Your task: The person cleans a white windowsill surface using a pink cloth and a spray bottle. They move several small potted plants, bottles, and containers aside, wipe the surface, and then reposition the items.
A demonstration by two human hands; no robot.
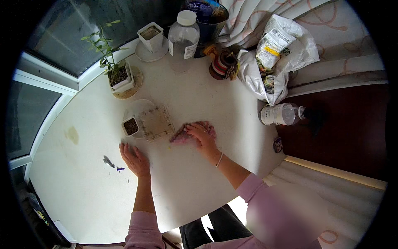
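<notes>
My right hand [200, 137] presses a crumpled pink cloth [178, 138] against the white tabletop [192, 180]. The cloth sticks out to the left and right of the fingers. My left hand [135, 160] lies palm down on the same surface, holding nothing, with the thumb apart from the fingers. Just beyond it stands a small white pot [132, 135] filled with dark soil. That pot overlaps a clear round saucer [133, 109] and a soil-specked clear plastic tray [157, 123], whose right edge is close to the cloth.
Left of my left hand lie a small silvery object [108, 162] and a purple scrap [120, 169]. At the back are a potted plant [107, 53], a white planter [152, 42], a capped clear bottle [184, 37] and a striped jug [221, 67]. White plastic bags [298, 46] and a lying bottle [279, 114] are rightward.
</notes>
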